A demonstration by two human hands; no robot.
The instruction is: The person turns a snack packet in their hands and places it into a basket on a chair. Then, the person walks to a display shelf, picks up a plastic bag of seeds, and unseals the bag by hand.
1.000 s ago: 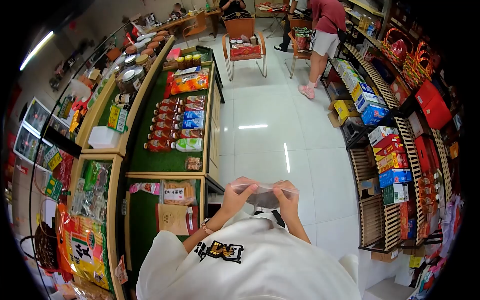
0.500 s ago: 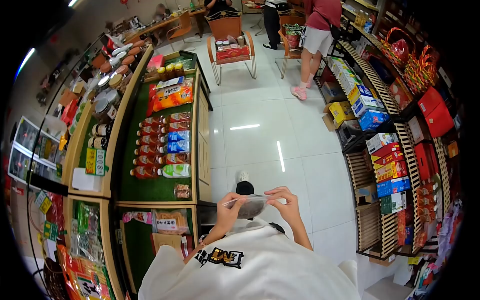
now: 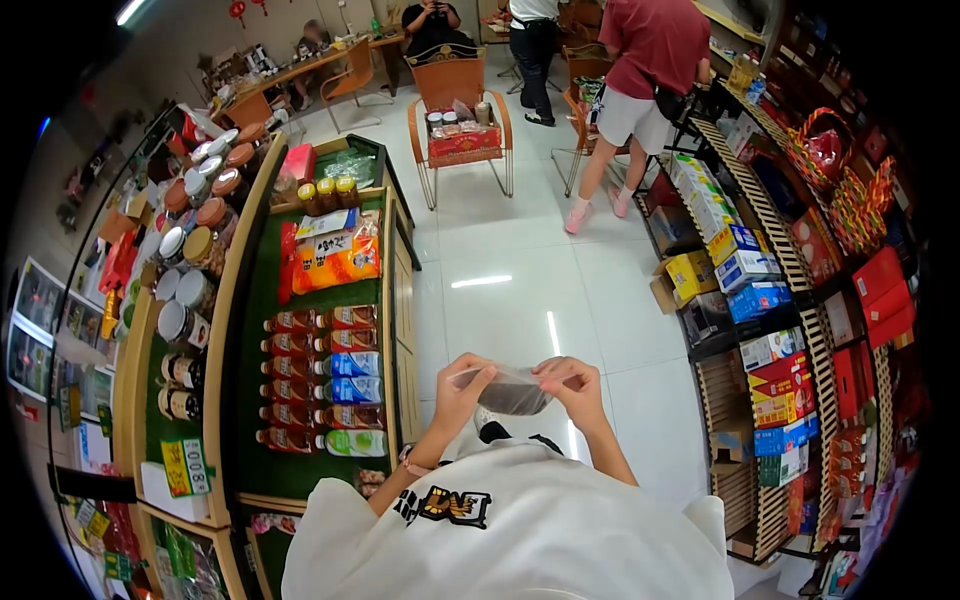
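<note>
A clear plastic bag [image 3: 512,391] with dark contents hangs between my two hands in front of my white shirt. My left hand [image 3: 462,392] pinches its upper left edge between thumb and fingers. At the upper right edge, my right hand [image 3: 574,388] grips the bag the same way. The bag's top edge is stretched between them. Rows of bottles [image 3: 322,382] lie on the green display shelf to the left of my hands.
Jars [image 3: 190,300] line the far left shelf. Slatted racks with boxes [image 3: 783,390] stand on the right. Ahead are a chair [image 3: 461,95] holding a red box, a person in a red shirt [image 3: 655,45] beside the right racks, and other people further back.
The view has moved forward along the aisle, with the chair and the person in red now nearer. Both hands still hold the bag; the right fingers have closed in on its edge.
</note>
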